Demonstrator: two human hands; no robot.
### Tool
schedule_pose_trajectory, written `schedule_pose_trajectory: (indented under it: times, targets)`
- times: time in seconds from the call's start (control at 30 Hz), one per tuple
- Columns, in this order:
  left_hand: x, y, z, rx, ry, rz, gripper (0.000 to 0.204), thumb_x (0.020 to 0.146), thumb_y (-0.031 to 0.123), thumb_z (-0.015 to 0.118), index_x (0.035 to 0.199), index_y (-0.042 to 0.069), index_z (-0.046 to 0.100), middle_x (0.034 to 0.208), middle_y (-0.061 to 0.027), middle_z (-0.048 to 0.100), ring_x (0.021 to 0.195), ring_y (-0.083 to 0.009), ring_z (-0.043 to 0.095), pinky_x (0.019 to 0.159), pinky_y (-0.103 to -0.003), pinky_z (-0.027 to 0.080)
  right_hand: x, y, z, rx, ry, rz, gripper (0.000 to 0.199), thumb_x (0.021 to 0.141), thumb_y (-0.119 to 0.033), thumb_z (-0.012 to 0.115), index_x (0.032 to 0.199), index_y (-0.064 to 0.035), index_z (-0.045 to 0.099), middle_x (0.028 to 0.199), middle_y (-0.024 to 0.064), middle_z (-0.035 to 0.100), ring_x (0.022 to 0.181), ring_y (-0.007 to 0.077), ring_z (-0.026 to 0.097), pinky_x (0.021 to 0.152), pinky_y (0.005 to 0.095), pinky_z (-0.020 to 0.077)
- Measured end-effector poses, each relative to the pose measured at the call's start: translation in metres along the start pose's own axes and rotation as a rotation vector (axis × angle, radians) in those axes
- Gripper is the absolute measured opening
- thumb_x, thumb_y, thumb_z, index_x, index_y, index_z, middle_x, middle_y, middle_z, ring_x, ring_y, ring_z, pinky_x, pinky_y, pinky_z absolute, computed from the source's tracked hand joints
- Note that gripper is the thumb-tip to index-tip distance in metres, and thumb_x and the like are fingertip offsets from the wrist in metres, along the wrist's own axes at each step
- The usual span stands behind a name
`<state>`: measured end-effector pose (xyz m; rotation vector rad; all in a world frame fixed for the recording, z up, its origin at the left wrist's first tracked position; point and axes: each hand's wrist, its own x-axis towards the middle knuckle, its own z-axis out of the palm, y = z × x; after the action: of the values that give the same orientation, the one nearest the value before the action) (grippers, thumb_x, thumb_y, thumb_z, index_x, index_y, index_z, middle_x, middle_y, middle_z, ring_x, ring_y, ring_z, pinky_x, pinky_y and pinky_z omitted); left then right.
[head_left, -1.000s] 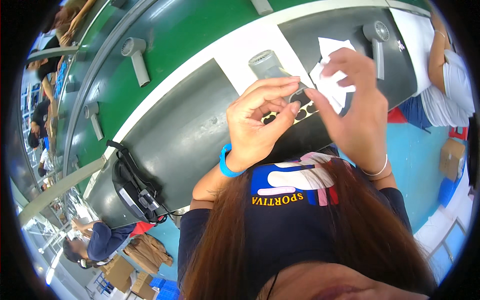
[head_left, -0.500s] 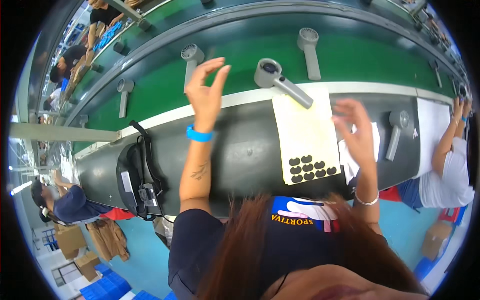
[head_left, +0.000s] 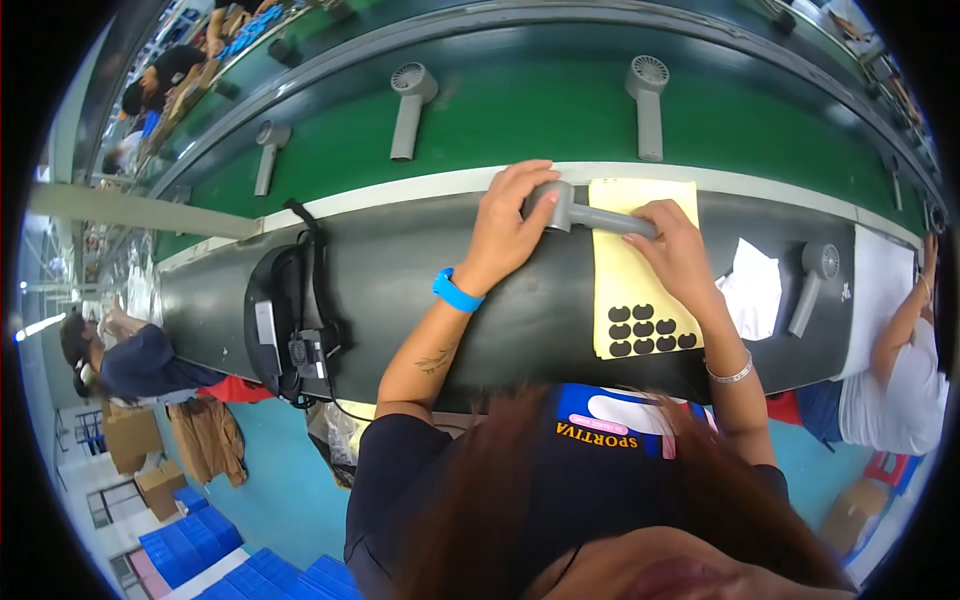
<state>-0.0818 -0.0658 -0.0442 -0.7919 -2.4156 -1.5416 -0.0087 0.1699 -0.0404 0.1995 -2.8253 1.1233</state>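
A grey handheld fan is between my two hands, just above the black bench and the yellow sheet. My left hand, with a blue band at the wrist, is wrapped round the fan's round head and hides part of it. The end of the fan's handle is gripped by my right hand. Under the handle lies the yellow sheet, with several black round stickers at its near end. White crumpled paper lies right of my right hand.
Another grey fan rests on the bench at the right. Several grey fans, including one, lie on the green conveyor belt beyond the bench's white edge. A black strapped device lies at the left. Co-workers sit at both sides.
Both hands have come down and closed on the fan, which had been lying by the belt's edge. It has moved nearer, and its head has turned. The fans on the belt appear shifted right.
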Motion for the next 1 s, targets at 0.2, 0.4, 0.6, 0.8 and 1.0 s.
schedule_pose_trajectory:
  times: [0.2, 0.4, 0.6, 0.8, 1.0]
  targets:
    - [-0.014, 0.043, -0.005, 0.338, -0.086, 0.337, 0.048, 0.072, 0.016, 0.077, 0.115, 0.006, 0.060, 0.118, -0.0121, 0.059, 0.110, -0.0309, 0.055, 0.094, -0.040, 0.044, -0.001, -0.043, -0.011, 0.239, -0.015, 0.132, 0.028, 0.079, -0.009, 0.073, 0.103, -0.0006, 0.061, 0.093, 0.0088, 0.060, 0.075, 0.0133, 0.055, 0.066, 0.0263, 0.0468]
    - [-0.016, 0.052, -0.019, 0.129, 0.039, 0.189, 0.033, 0.074, 0.003, 0.071, 0.106, 0.001, 0.061, 0.097, -0.0156, 0.065, 0.086, -0.0316, 0.064, 0.073, -0.037, 0.052, 0.023, -0.080, -0.002, 0.794, -0.074, -0.120, 0.038, 0.078, 0.001, 0.071, 0.114, -0.0003, 0.061, 0.109, 0.0065, 0.055, 0.077, 0.0093, 0.055, 0.067, 0.0201, 0.0469]
    - [-0.006, 0.035, -0.026, 0.141, 0.162, 0.272, 0.035, 0.071, -0.004, 0.071, 0.104, 0.002, 0.061, 0.094, -0.0150, 0.064, 0.085, -0.0322, 0.063, 0.072, -0.037, 0.052, 0.037, -0.097, -0.002, 0.944, -0.183, -0.060, 0.031, 0.088, -0.005, 0.061, 0.119, 0.0008, 0.059, 0.119, 0.0099, 0.054, 0.087, 0.0143, 0.063, 0.071, 0.0241, 0.0522]
    - [0.036, -0.009, -0.052, 0.083, 0.167, 0.279, 0.042, 0.069, -0.003, 0.072, 0.108, 0.003, 0.059, 0.111, -0.0159, 0.059, 0.102, -0.0333, 0.058, 0.084, -0.040, 0.048, 0.095, -0.077, 0.014, 0.873, -0.086, -0.259, 0.022, 0.092, -0.005, 0.056, 0.111, 0.0008, 0.065, 0.122, 0.0122, 0.057, 0.101, 0.0184, 0.060, 0.083, 0.0288, 0.0530]
    - [0.033, -0.125, -0.125, 1.121, 0.388, -0.107, 0.055, 0.076, 0.017, 0.072, 0.123, 0.001, 0.047, 0.115, -0.0286, 0.050, 0.106, -0.0467, 0.048, 0.092, -0.046, 0.042, 0.179, -0.042, 0.043, 0.333, 0.187, -0.342, 0.021, 0.088, -0.004, 0.060, 0.107, -0.0049, 0.069, 0.121, 0.0089, 0.062, 0.097, 0.0174, 0.063, 0.080, 0.0258, 0.0514]
